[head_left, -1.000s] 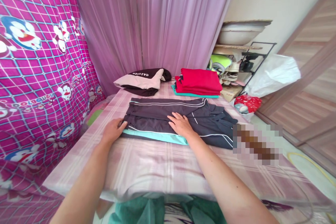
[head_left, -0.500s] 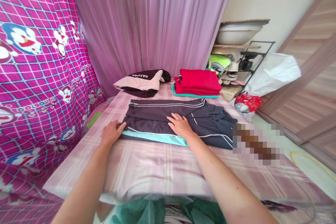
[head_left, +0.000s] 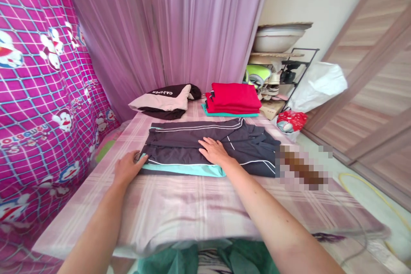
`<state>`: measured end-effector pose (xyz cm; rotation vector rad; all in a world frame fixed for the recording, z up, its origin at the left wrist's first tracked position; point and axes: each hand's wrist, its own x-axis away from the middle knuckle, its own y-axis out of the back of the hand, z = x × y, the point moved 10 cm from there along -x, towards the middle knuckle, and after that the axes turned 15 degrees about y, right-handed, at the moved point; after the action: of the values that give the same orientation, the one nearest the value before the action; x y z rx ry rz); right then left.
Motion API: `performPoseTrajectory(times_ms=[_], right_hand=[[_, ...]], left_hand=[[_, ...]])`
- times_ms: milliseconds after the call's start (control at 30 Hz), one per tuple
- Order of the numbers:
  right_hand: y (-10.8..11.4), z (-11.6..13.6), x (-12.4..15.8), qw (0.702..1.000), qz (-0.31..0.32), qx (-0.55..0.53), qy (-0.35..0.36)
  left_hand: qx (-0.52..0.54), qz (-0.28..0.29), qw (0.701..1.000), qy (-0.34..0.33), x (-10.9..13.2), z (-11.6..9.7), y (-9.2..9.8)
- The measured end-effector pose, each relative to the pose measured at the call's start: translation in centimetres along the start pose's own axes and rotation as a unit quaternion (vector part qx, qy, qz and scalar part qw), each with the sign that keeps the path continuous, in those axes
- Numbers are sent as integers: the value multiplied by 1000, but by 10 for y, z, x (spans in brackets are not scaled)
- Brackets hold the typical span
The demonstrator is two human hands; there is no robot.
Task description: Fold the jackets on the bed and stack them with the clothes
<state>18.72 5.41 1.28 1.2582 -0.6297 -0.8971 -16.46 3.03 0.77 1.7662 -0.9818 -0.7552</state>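
Note:
A folded dark collared top [head_left: 180, 139] with white piping and a teal strip lies flat across the table, its collar toward the right. My right hand [head_left: 213, 150] rests palm down on its middle, fingers stretched out. At the top's near left corner is my left hand [head_left: 128, 167], fingers curled and thumb over the teal edge, gripping the hem. Part of its fingers is hidden.
The table [head_left: 180, 205] has a plaid cloth. Behind the top lie a black-and-beige garment [head_left: 165, 100] and a stack of folded red clothes [head_left: 236, 98]. A shelf rack [head_left: 305, 66] stands back right; a patterned pink curtain [head_left: 38, 115] hangs left.
The view has turned slightly, so everything sits further left. My left hand has shifted a little toward the near edge, with teal now showing at its thumb. My right hand stays on the top.

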Motion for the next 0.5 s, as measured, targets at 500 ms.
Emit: performPoseTrajectory(times_ms=[500], right_hand=[[25, -119, 57, 984, -9, 25, -174]], left_hand=[[-23, 13, 999, -31, -5, -1, -5]])
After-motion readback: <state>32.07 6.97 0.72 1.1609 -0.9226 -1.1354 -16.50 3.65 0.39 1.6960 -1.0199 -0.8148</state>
